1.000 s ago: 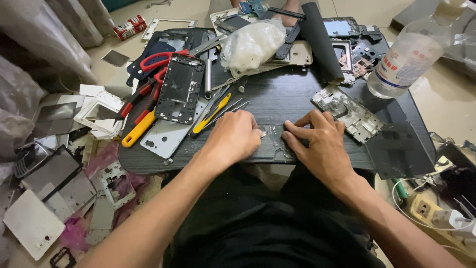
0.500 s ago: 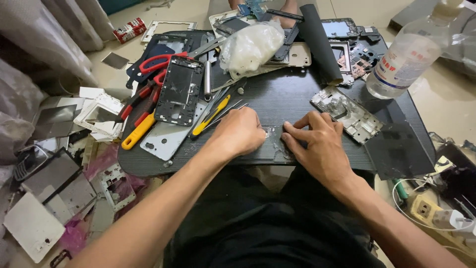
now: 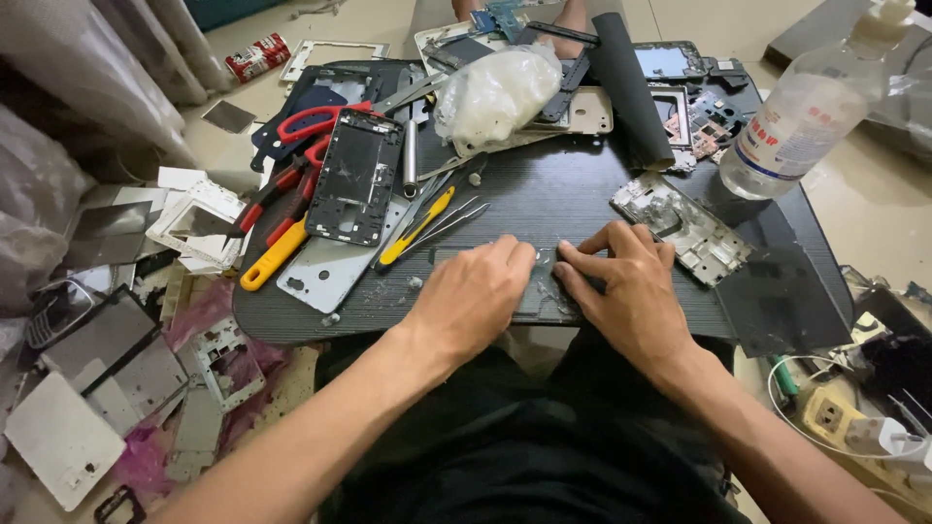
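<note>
Both hands, left (image 3: 473,299) and right (image 3: 629,291), press flat on a thin dark cracked phone panel (image 3: 544,287) at the black table's (image 3: 582,199) near edge, its long axis running left-right between their fingertips.

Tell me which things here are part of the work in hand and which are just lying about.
In hand:
left hand
right hand
flat dark panel under both hands

Lying about:
red scissors
yellow screwdriver
tweezers
plastic bottle
black phone frame
</note>
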